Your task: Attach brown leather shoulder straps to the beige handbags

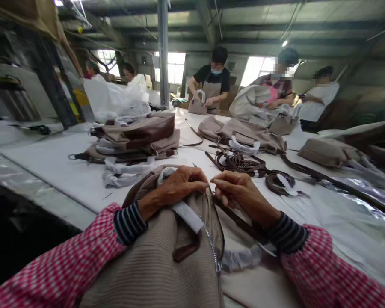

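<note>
the ribbed taupe handbag [154, 261] is lying below the fingertips and stretching toward the wearer, its long axis and its metal zipper [211, 246] running roughly that same way. the left hand [181, 186] is resting over the bag's far end, so it is sitting nearer; the right hand [240, 194] is hovering just to the right of it. both hands are bringing thumb and forefinger together, tips almost meeting; whether anything thin is being pinched, i cannot tell. a wrapped handle [188, 214] is passing under the left palm. coiled brown straps [235, 162] are lying beyond the right fingers. no brand, label or writing is showing legibly.
</note>
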Demonstrator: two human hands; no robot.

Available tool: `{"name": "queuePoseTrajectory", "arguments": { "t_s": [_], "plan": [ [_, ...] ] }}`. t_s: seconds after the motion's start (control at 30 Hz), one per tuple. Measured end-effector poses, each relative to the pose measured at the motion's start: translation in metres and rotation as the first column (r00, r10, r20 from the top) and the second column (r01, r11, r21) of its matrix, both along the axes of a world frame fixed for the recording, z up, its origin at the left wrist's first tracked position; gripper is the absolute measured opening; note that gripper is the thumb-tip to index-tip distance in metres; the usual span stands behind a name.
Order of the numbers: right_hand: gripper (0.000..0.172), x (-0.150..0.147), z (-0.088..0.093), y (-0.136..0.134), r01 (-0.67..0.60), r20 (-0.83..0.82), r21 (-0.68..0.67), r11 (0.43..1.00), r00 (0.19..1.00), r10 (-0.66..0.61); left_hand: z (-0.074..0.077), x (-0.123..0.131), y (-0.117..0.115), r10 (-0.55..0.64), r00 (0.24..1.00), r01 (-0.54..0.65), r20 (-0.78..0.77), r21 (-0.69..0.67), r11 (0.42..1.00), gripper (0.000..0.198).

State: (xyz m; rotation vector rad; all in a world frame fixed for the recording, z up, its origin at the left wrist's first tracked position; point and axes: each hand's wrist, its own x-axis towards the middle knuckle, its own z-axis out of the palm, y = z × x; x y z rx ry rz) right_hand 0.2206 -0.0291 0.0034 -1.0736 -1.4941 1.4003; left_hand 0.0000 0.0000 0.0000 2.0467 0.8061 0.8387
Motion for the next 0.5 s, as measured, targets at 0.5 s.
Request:
{"name": "queuePoseTrajectory", "arguments": {
  "t_s": [0.5],
  "plan": [
    [0.031, -0.0070, -0.0010, -0.0010, -0.010, 0.046, 0.043, 0.999, 0.999, 0.008, -0.0049, 0.0024, -0.0002, 0.018, 1.000, -0.018, -0.011, 0.061, 0.998, 0.018]
  ]
}}
